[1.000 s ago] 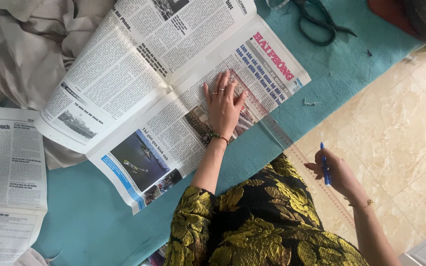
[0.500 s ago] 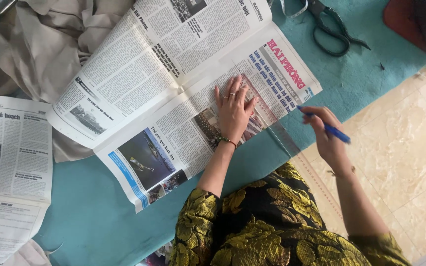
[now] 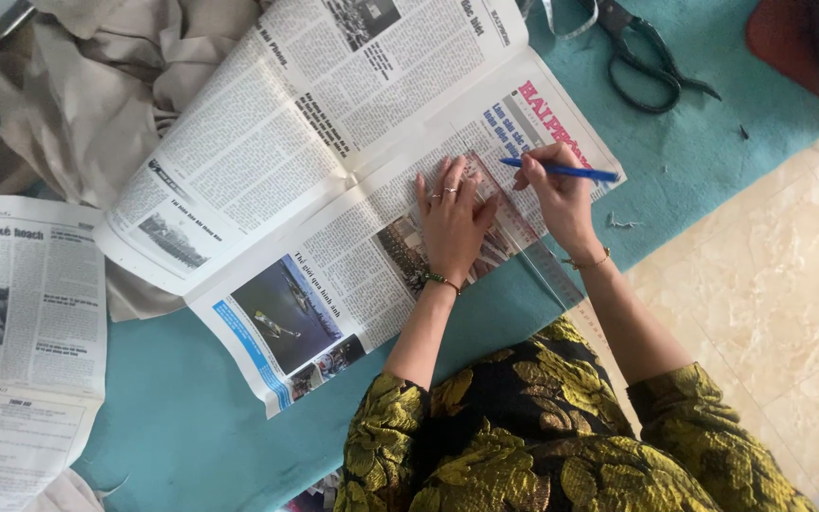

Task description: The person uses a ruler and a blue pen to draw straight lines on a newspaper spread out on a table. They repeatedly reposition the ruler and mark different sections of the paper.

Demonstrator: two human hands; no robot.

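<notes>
Sleeves: gold-and-black patterned cloth at the near edge, cut off by the frame; the person's body is not seen beyond it.
Left hand point(image 3: 452, 220): lies flat on the ruler and newspaper, fingers point(image 3: 444, 180) spread wide and gripping nothing, only pressing down. It sits much as it did a second ago.
Ruler point(image 3: 533, 248): clear plastic, running from the near right edge of the mat up under the left hand, along the newspaper's right side. Its far end is hard to trace against the print.
Right hand point(image 3: 561, 194): fingers closed around the pen, just right of the left hand.
Change: a second ago this hand hung off the mat over the floor with the pen; it has since come in to the paper, so the work has gone from holding the ruler down to marking along it.
Pen point(image 3: 561, 172): blue, lying nearly level, tip pointing left onto the page beside the ruler. Whether the tip touches the paper cannot be told.
Newspaper point(image 3: 334, 180): open sheets, overlapping, in the middle of the mat point(image 3: 172, 417), which is teal.
Second paper point(image 3: 21, 322): far left, partly out of frame.
Cloth point(image 3: 97, 85): beige, crumpled, far left, part tucked under the newspaper.
Scissors point(image 3: 642, 57): black, far right on the mat, well apart from both hands.
Floor point(image 3: 789, 284): pale tiles on the right.
</notes>
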